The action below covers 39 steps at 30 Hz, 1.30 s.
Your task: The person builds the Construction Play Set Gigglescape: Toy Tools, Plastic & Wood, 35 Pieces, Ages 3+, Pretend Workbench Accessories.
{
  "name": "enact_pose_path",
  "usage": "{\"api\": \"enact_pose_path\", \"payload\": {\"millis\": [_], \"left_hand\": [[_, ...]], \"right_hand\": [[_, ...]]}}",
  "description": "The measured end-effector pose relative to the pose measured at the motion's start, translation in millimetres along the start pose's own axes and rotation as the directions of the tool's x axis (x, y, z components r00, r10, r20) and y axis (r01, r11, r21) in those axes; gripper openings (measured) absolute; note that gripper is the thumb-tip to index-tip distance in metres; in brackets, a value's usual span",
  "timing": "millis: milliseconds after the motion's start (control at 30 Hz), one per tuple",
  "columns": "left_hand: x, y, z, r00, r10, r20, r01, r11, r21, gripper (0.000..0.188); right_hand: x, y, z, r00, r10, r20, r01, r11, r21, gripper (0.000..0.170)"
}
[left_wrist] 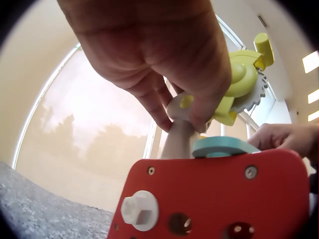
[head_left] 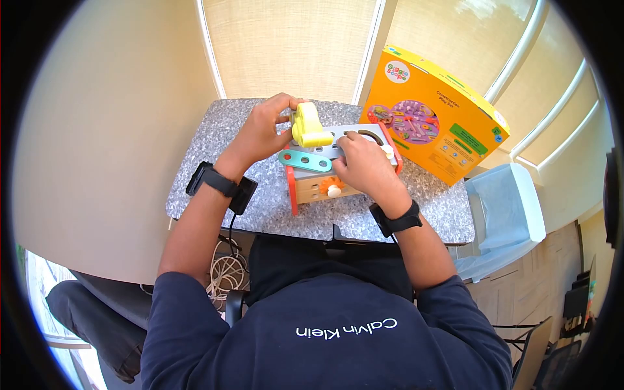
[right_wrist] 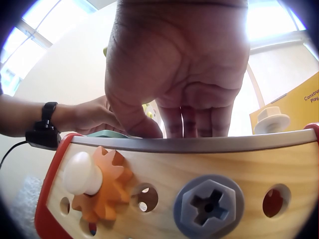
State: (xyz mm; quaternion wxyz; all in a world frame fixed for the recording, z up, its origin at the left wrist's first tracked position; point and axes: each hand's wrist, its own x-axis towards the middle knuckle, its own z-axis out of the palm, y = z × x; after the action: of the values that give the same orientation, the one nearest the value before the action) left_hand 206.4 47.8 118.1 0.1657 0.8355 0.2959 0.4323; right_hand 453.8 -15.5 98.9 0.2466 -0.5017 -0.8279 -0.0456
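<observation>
My left hand (head_left: 261, 132) grips a yellow toy saw (head_left: 308, 122) above the left part of a wooden toy workbench (head_left: 304, 190). In the left wrist view, the fingertips pinch a pale grey part (left_wrist: 179, 109) beside the yellow body (left_wrist: 241, 79) and its toothed grey disc (left_wrist: 255, 93). A teal strip with holes (head_left: 312, 162) lies across the bench's left top edge. My right hand (head_left: 372, 168) rests with its fingertips on the grey top (right_wrist: 224, 144); whether they touch a small piece there is hidden. An orange gear (right_wrist: 107, 186) and grey screw head (right_wrist: 209, 205) sit on the front.
The bench stands on a speckled grey table (head_left: 214, 140). A yellow-orange play set box (head_left: 448, 107) stands behind it to the right. Beside the table's right end is a bin with a pale blue liner (head_left: 510, 208). Coiled white cable (head_left: 226, 276) lies below the table's left.
</observation>
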Motion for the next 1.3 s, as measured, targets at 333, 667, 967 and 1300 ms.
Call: {"api": "enact_pose_path", "payload": {"millis": [333, 667, 967, 1300], "left_hand": [[-3.8, -2.0, -16.3, 0.995, 0.094, 0.043, -0.092, 0.994, -0.055, 0.051], [-7.1, -14.7, -6.9, 0.999, -0.033, 0.035, 0.043, 0.936, -0.348, 0.056], [-2.3, -23.9, -9.5, 0.997, -0.025, 0.071, 0.046, 0.951, -0.306, 0.058], [-4.3, -22.7, -7.1, 0.997, -0.042, 0.063, 0.059, 0.949, -0.311, 0.055]], "right_hand": [[2.6, -4.2, -37.4, 0.995, -0.047, -0.083, 0.065, 0.97, 0.235, 0.036], [4.7, -45.2, -70.6, 0.881, -0.371, -0.294, 0.452, 0.844, 0.29, 0.043], [-17.7, -51.9, -51.2, 0.855, -0.329, -0.401, 0.458, 0.841, 0.287, 0.041], [-41.2, -36.6, -13.1, 0.835, -0.465, -0.293, 0.532, 0.818, 0.219, 0.045]]}}
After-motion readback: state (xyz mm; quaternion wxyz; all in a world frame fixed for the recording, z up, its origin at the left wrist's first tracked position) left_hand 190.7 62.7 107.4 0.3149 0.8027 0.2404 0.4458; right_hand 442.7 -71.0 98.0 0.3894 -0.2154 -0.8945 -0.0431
